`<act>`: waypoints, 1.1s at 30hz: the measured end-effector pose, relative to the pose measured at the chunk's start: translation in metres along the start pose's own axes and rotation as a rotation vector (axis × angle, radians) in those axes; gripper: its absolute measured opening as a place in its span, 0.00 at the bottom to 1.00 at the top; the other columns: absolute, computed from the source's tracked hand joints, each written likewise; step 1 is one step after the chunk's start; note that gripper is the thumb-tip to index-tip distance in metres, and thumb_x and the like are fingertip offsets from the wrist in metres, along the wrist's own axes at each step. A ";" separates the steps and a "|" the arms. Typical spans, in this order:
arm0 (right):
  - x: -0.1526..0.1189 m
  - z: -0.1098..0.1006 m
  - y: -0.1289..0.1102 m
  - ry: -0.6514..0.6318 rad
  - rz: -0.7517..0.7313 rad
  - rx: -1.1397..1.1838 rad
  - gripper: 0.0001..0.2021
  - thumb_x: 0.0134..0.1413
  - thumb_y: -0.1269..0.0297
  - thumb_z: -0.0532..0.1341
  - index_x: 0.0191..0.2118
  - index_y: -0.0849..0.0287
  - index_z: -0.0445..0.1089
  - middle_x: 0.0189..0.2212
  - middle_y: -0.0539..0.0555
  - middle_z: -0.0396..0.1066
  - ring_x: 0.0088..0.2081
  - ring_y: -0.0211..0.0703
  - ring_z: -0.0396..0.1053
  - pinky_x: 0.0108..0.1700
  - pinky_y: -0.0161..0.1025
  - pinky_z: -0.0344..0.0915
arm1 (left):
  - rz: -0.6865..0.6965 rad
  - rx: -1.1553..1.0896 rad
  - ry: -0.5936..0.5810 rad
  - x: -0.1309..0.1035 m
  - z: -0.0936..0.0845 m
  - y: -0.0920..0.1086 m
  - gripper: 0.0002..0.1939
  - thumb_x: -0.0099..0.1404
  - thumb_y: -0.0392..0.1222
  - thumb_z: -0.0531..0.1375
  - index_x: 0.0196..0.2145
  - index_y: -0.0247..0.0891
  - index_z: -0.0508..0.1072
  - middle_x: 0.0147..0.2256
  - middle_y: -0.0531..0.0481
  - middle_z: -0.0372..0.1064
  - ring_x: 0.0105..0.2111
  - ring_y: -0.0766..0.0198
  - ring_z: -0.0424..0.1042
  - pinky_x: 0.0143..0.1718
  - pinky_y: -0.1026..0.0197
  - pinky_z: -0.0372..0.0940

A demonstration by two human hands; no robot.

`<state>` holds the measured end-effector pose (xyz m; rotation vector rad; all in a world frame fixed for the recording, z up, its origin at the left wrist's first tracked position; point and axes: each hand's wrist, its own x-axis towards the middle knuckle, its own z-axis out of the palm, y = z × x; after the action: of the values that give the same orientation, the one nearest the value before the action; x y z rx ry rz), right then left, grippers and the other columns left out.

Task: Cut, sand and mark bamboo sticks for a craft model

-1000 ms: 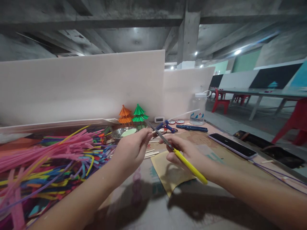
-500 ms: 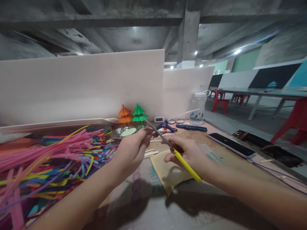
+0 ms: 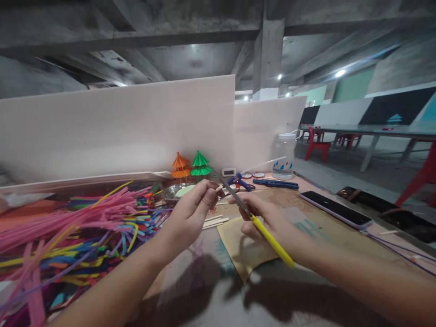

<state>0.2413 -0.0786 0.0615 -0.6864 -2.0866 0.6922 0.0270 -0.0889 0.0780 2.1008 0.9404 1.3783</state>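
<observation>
My right hand (image 3: pixel 272 220) grips a pair of scissors (image 3: pixel 272 240) by the yellow handle, its metal blades slanting up and left. The blades lie close to the fingertips of my left hand (image 3: pixel 192 215). Those fingers are pinched on a thin wooden stick (image 3: pixel 220 187), of which only a short pale end shows. Below both hands a yellow sheet of paper (image 3: pixel 235 240) rests on the table, shaded by my hands. Several loose wooden sticks (image 3: pixel 215 222) lie beside its upper left corner.
Pipe cleaners (image 3: pixel 102 218) pile up on the left. Orange (image 3: pixel 180 167) and green (image 3: pixel 200 164) pleated paper trees stand behind a metal bowl (image 3: pixel 166 193). Farther right are a blue glue gun (image 3: pixel 241 181), a blue cutter (image 3: pixel 277 184), a bottle (image 3: pixel 284 156) and a phone (image 3: pixel 335 209).
The whole view has shifted slightly, so everything appears a little lower and farther right. Both hands keep their holds, and the stick's end shows more clearly at my left fingertips.
</observation>
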 end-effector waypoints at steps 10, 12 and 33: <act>0.001 0.000 0.003 -0.032 0.017 0.015 0.28 0.57 0.39 0.61 0.52 0.57 0.67 0.36 0.52 0.68 0.33 0.40 0.60 0.36 0.37 0.58 | 0.030 0.170 0.004 0.002 -0.002 0.002 0.15 0.76 0.50 0.50 0.38 0.38 0.69 0.32 0.52 0.66 0.32 0.65 0.65 0.34 0.62 0.59; 0.002 0.001 0.007 -0.036 0.019 0.008 0.28 0.56 0.37 0.60 0.50 0.57 0.68 0.34 0.51 0.67 0.32 0.40 0.59 0.34 0.36 0.57 | 0.040 0.192 0.013 0.002 -0.002 0.003 0.15 0.75 0.49 0.51 0.37 0.38 0.69 0.29 0.53 0.64 0.30 0.65 0.63 0.32 0.63 0.58; 0.010 0.006 0.003 0.125 0.162 0.163 0.20 0.58 0.49 0.64 0.49 0.56 0.67 0.24 0.45 0.60 0.22 0.34 0.57 0.24 0.34 0.57 | -0.035 0.314 -0.057 -0.001 0.011 0.007 0.23 0.73 0.53 0.47 0.22 0.40 0.59 0.23 0.54 0.57 0.28 0.63 0.60 0.31 0.60 0.54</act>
<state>0.2325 -0.0711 0.0615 -0.7908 -1.8520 0.8762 0.0390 -0.0938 0.0777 2.3228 1.2309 1.2090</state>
